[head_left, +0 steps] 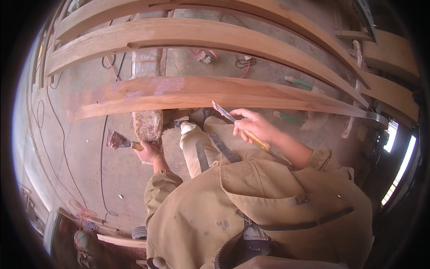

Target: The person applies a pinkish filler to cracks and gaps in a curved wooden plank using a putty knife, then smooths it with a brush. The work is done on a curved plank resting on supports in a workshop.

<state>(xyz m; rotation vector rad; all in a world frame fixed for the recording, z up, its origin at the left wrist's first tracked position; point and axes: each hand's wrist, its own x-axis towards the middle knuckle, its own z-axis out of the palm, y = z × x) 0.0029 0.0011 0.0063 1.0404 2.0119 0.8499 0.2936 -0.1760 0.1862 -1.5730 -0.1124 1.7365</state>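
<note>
My left hand (149,152) is closed around the handle of a wide putty knife (117,140), its blade coated in reddish-brown paste. In my right hand (255,125) is a narrower putty knife (226,113) with a wooden handle, gripped between thumb and fingers. Pinkish paste clings to its tip, which points up and left, near the lower edge of a long wooden beam (188,96). Pinkish smears mark the beam's left and middle part. Whether the blade tip touches the wood I cannot tell.
More curved wooden beams (179,33) run across the far side. A block-like support (148,125) passes under the near beam. On the concrete floor lie a red power tool (204,56), cables (62,143) and green-handled tools (289,118). Boards (121,241) lie at lower left.
</note>
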